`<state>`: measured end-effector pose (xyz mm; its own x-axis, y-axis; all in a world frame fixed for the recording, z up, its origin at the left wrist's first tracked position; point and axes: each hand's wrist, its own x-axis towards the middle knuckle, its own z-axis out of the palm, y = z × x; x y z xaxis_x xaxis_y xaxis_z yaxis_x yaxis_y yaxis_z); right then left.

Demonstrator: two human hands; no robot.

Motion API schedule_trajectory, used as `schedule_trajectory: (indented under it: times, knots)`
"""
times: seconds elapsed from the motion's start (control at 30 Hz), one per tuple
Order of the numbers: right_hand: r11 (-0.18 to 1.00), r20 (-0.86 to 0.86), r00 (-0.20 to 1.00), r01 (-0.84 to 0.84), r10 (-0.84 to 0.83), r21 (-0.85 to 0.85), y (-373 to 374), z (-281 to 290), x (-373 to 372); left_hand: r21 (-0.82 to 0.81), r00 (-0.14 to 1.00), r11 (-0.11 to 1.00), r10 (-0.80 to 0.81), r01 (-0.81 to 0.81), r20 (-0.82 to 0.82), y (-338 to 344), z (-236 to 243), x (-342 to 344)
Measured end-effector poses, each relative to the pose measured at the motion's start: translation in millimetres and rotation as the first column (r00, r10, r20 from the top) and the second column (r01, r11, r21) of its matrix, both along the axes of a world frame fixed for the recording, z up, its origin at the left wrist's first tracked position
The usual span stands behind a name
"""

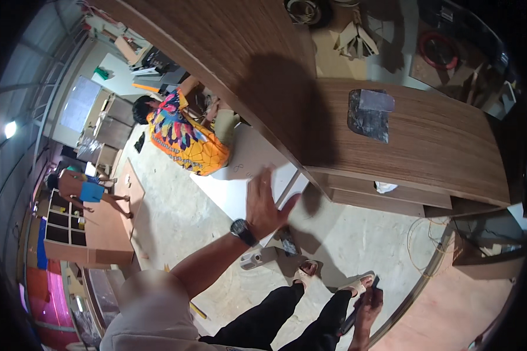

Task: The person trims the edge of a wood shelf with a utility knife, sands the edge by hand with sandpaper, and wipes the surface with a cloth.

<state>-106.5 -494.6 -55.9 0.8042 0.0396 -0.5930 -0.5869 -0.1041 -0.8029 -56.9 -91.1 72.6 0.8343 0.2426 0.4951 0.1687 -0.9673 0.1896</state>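
Observation:
My left hand (266, 205), with a dark watch on its wrist, is stretched out in the middle of the view. Its fingers are extended, the thumb is apart, and it holds nothing. Just beyond it stands a brown wood-grain cabinet (404, 149) with an open shelf space. Low at the right, beside my leg, my right hand (369, 307) is curled closed. A dark, slim object shows at its edges, too shadowed to name. A worn dark pad with a greyish-purple piece (372, 114) lies on the cabinet's flat surface.
A person in a colourful orange shirt (190, 137) crouches by a white panel (216, 190). Another person in blue shorts (91, 190) is farther left. A grey power tool or metal part (259, 257) lies near my feet. Thin cord (418, 251) loops on the floor at right.

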Motion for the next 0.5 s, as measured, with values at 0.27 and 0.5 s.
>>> schedule_trajectory:
  times: [0.27, 0.5]
  knots:
    - [0.955, 0.081, 0.988, 0.102, -0.129, 0.279, 110.6, 58.3, -7.8, 0.048, 0.959, 0.972, -0.236, 0.231, 0.158, 46.3, 75.5, 85.7]
    - [0.931, 0.116, 0.979, 0.119, -0.168, 0.344, 155.7, 117.8, -10.6, 0.355, 0.855, 0.885, -0.415, 0.301, 0.309, 78.7, 170.5, 102.0]
